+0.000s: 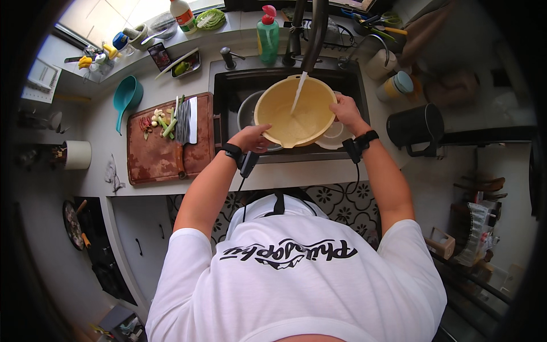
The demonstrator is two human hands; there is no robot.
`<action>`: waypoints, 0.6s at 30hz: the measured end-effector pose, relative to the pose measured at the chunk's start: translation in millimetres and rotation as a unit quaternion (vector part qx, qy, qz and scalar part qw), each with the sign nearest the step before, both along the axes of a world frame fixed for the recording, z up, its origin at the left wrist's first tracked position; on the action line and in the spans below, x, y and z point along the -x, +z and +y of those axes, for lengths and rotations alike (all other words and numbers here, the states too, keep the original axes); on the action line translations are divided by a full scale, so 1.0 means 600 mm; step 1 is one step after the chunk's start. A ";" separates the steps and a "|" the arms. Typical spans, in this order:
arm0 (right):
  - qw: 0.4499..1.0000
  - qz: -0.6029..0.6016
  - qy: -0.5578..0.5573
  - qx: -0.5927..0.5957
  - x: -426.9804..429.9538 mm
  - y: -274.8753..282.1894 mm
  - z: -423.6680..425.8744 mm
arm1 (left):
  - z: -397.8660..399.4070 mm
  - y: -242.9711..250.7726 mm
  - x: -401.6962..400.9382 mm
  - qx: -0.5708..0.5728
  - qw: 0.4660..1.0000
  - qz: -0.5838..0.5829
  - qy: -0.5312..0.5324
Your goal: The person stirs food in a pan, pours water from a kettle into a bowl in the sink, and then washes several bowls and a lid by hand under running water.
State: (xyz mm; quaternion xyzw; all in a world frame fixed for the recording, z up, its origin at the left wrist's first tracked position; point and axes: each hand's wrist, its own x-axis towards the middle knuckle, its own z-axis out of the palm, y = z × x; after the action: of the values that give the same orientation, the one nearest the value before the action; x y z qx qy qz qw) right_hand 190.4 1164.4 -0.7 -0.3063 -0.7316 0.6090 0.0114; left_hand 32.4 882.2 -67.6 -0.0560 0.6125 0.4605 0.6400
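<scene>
A yellow plastic bowl [277, 111] with a pouring lip is held over the dark sink [226, 79] by both hands. My left hand [251, 139] grips its rim at the lower left, and my right hand [347, 112] grips the rim on the right side. From the dark faucet [315, 38] a stream of water [299, 92] runs into the bowl. Beneath it, partly hidden, are a grey metal bowl [245, 113] on the left and a pale round container [335, 137] on the right, both in the sink.
Left of the sink, a cleaver [188, 124] lies with cut scallions, garlic and dried chillies on a brown cutting board [154, 164]. A teal ladle [128, 96] is beyond it. Behind the sink stands a green pump bottle [268, 40]; at right, a black kettle [410, 126].
</scene>
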 end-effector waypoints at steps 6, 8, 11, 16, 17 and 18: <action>0.991 0.033 -0.002 0.127 0.007 -0.054 -0.020 | -0.014 0.052 -0.013 0.015 0.992 0.060 0.110; 0.991 -0.017 0.014 0.131 0.017 -0.051 -0.022 | -0.026 0.072 -0.014 0.013 0.986 0.110 0.128; 0.986 -0.087 0.005 0.141 0.035 -0.061 -0.018 | -0.036 0.106 -0.010 0.010 0.972 0.188 0.139; 0.985 -0.064 -0.018 0.162 0.082 -0.061 -0.031 | -0.058 0.123 0.002 0.026 0.932 0.338 0.130; 0.973 -0.045 -0.014 0.224 0.092 -0.066 -0.028 | -0.062 0.126 0.008 0.028 0.917 0.377 0.124; 0.960 -0.039 0.003 0.276 0.104 -0.076 -0.023 | -0.074 0.114 0.019 0.040 0.895 0.427 0.120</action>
State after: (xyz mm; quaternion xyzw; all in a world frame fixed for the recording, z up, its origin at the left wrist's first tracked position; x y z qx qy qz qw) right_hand 127.9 1150.8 -46.4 -0.3191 -0.5359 0.7748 -0.1037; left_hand 21.2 837.7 0.8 0.0473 0.8331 0.4890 0.2540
